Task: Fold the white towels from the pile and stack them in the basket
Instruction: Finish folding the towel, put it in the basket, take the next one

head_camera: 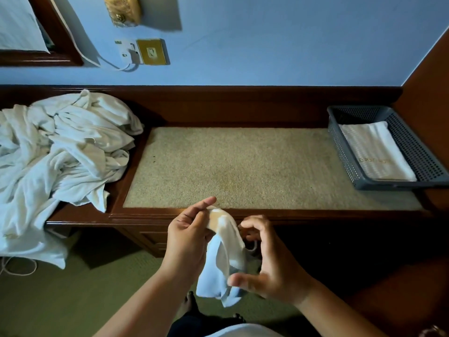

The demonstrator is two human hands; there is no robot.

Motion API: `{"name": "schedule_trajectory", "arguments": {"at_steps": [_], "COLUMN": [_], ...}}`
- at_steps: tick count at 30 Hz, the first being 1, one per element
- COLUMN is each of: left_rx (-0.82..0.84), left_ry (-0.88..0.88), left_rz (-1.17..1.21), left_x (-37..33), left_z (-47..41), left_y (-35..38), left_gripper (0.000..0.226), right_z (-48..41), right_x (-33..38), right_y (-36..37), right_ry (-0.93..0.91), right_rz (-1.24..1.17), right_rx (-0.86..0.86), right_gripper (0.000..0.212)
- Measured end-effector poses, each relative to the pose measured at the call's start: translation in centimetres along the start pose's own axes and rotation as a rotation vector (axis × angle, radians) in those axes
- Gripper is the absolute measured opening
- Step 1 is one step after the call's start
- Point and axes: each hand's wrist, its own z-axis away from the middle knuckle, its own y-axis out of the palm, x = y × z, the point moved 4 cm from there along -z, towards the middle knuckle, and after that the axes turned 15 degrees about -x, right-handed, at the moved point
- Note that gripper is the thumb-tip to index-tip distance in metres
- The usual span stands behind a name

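No text can be read for certain. The folded towel (374, 147) in the basket (345, 154) bears faint gold lettering (375, 161), too blurred to make out.

Towel pile (60, 152) white, held towel (226, 251) white, folded towel (374, 152) white with faint ribbed stripes and gold lettering. Basket (349, 154) grey-blue, dotted with perforations. Desk (243, 108) dark reddish-brown with a speckled beige top, wall (267, 45) pale blue, carpet (73, 300) olive green.

Towel pile (60, 154) past left edge
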Motion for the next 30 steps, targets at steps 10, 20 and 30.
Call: {"name": "schedule_trajectory", "arguments": {"at_steps": [10, 20, 30], "left_rx": [-0.009, -0.048, 0.461], "left_ry": [0.162, 0.268, 0.292], "left_rz": [-0.053, -0.183, -0.718], "left_x": [-1.3, -2.3, -0.5], "left_z": [1.3, 1.3, 0.2], "left_y": [2.5, 2.7, 1.6], "left_gripper": [0.027, 0.021, 0.025], "right_z": [-0.4, -3.6, -7.1], "right_x": [0.2, 0.5, 3.7], "right_y": [-1.3, -3.6, -5.4], "right_ry": [-0.12, -0.246, -0.294], "right_rz": [0.257, 0.085, -0.019], "right_rx": [-0.341, -0.452, -0.319], "right_gripper": [0.048, 0.026, 0.028]}}
